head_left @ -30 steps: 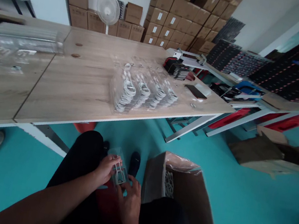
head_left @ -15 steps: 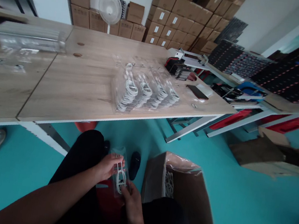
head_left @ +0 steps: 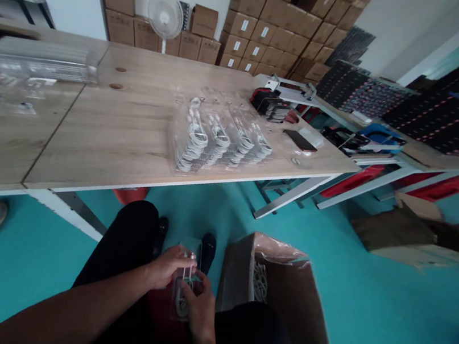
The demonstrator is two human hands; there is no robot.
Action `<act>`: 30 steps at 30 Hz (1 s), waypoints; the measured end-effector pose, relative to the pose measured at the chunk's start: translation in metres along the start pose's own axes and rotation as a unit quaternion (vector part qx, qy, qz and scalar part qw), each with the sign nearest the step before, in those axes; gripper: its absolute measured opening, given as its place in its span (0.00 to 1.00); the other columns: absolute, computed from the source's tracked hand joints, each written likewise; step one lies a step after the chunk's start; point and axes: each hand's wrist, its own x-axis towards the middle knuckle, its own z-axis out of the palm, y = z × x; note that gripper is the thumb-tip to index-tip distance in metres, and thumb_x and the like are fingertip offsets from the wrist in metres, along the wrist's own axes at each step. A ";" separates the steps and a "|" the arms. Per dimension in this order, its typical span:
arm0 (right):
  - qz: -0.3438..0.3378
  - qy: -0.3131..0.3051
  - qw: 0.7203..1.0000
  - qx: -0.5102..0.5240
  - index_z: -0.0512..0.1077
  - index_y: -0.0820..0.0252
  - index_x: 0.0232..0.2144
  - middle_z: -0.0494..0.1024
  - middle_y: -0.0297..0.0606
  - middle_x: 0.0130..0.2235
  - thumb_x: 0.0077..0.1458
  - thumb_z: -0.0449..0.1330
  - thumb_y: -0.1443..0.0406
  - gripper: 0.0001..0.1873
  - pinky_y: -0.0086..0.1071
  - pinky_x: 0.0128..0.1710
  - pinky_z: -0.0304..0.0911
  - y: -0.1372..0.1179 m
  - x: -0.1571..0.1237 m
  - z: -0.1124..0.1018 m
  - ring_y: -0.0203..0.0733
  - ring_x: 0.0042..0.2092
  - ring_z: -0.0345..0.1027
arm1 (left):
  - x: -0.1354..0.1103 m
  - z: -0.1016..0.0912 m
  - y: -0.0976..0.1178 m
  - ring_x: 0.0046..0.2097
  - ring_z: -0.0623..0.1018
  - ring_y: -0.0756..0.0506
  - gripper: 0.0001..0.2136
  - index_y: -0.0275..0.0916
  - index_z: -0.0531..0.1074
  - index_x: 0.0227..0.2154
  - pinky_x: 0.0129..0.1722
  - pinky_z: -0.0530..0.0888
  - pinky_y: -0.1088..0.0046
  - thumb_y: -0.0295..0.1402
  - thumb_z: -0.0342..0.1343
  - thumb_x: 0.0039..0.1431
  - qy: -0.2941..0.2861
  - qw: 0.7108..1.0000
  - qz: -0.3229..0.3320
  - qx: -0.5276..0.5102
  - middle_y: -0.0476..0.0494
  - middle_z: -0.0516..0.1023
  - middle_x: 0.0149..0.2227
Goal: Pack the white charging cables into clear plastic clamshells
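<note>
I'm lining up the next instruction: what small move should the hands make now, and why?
I'd probably press the white cable lightly into the clear plastic tray with the right hand: its thumb lies over the coil, while the left hand is at the cable's upper strands. I can't tell whether the cable is fully seated, so a light press seems sensible.

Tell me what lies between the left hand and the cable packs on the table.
Going from the left hand, the head view shows the held clear pack's far end, teal floor between two dark shoes, then the table's front edge.
</note>
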 end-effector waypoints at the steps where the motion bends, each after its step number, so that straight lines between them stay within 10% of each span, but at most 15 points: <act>1: 0.003 0.001 1.000 -0.003 0.69 0.62 0.45 0.81 0.40 0.31 0.39 0.68 0.56 0.30 0.37 0.34 0.69 0.000 0.000 -0.001 0.48 0.34 0.75 | -0.001 0.001 0.001 0.35 0.78 0.45 0.16 0.35 0.72 0.32 0.38 0.71 0.69 0.28 0.69 0.38 -0.010 1.000 0.005 -0.004 0.44 0.77 0.31; 30: -0.003 0.013 0.999 -0.052 0.70 0.62 0.44 0.80 0.36 0.28 0.40 0.67 0.55 0.29 0.35 0.32 0.68 0.002 0.003 -0.006 0.46 0.31 0.74 | -0.001 0.002 0.001 0.30 0.76 0.47 0.13 0.33 0.74 0.27 0.35 0.73 0.69 0.35 0.69 0.40 0.042 0.998 0.049 0.026 0.45 0.75 0.26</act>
